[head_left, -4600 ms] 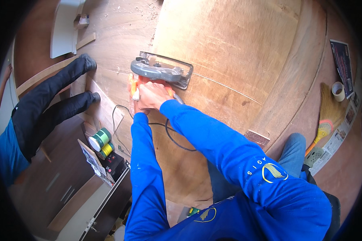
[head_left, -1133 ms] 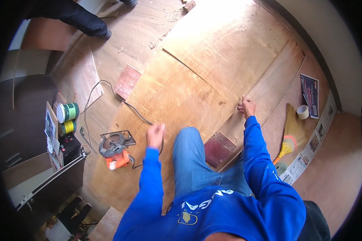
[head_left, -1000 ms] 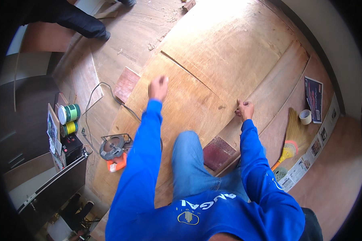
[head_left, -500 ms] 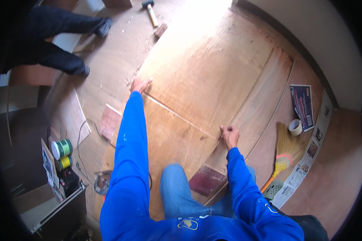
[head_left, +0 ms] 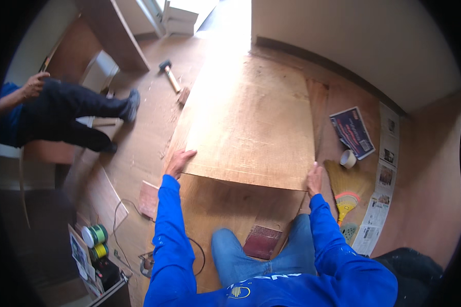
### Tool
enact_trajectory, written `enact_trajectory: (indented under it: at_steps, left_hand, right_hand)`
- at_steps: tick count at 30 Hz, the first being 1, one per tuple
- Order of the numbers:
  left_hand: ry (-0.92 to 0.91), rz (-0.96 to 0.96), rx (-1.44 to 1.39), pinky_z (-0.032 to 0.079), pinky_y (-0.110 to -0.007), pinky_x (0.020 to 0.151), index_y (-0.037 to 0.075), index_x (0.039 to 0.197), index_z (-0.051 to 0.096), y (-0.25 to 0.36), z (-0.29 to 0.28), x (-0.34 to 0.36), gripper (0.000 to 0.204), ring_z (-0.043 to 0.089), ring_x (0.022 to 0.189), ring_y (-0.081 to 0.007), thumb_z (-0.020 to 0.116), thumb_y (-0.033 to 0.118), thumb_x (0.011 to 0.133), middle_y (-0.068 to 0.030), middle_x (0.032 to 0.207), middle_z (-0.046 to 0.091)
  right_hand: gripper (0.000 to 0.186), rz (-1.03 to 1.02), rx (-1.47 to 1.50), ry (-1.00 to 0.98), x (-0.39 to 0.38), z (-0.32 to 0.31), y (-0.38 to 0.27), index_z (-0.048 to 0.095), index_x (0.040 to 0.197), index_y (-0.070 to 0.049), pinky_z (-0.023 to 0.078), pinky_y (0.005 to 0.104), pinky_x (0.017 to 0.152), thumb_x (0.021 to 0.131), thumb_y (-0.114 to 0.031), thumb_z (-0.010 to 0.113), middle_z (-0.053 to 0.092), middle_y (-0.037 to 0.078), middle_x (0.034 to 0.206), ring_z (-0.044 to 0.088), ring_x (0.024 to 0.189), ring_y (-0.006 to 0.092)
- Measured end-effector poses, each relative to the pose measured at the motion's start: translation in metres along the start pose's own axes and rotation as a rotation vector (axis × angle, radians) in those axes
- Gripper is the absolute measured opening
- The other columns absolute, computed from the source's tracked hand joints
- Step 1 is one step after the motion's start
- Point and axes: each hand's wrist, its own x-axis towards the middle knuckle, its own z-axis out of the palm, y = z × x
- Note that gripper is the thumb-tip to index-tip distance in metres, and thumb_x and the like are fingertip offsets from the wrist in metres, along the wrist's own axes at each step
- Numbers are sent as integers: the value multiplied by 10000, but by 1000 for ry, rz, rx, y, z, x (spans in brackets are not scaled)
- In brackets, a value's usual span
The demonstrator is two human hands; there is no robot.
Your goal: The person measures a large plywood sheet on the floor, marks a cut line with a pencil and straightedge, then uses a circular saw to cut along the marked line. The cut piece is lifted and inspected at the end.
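A large pale plywood sheet (head_left: pixel 251 123) lies ahead of me, its near edge lifted above the wood below. At the near left corner my left hand (head_left: pixel 178 161) grips it, thumb on top. My right hand (head_left: pixel 315 179) is closed on the near right corner, its fingers along the side edge. Beneath the raised edge, in shadow, another wood panel (head_left: pixel 215 204) shows. A dark red block or board piece (head_left: pixel 262 241) lies between my knees.
A mallet (head_left: pixel 170 77) and a wood block (head_left: pixel 183 96) lie beyond the sheet's left side. At right are a broom (head_left: pixel 346 197), tape roll (head_left: pixel 348 159) and printed packet (head_left: pixel 352 132). A corded power tool (head_left: pixel 146 265) sits by my left arm. A co-worker (head_left: pixel 71 107) stands at left.
The plywood sheet's near edge has come up off the panel below and shifted. My right hand has moved to its right corner and gripped it. The view has turned, showing more of the co-worker.
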Motion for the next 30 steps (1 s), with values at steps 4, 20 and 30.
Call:
enact_trajectory:
  at_steps: [4, 20, 30]
  left_hand:
    - [18, 148, 155, 577, -320, 792, -43, 1125, 751, 168, 17, -41, 324, 728, 862, -185, 777, 215, 931, -92, 1043, 768]
    - [200, 565, 1344, 563, -479, 992, 3, 1179, 730, 213, 250, -204, 440, 710, 1139, -427, 755, 316, 872, -298, 1181, 729]
    - [202, 480, 1351, 546, -467, 1052, -5, 1186, 744, 193, 316, -226, 417, 696, 1202, -407, 652, 146, 808, -272, 1238, 725]
  right_hand:
    - [850, 251, 273, -360, -13, 24, -15, 535, 1463, 31, 347, 441, 1177, 1094, -680, 249, 564, 276, 1454, 489, 1398, 384]
    - [838, 346, 370, -497, -78, -114, 171, 726, 951, 8, 505, 332, 610, 1082, -690, 281, 684, 82, 831, 612, 670, 171]
    - [806, 362, 498, -348, -169, -175, 243, 735, 1045, -5, 512, 330, 616, 1082, -667, 277, 735, 105, 928, 667, 789, 187]
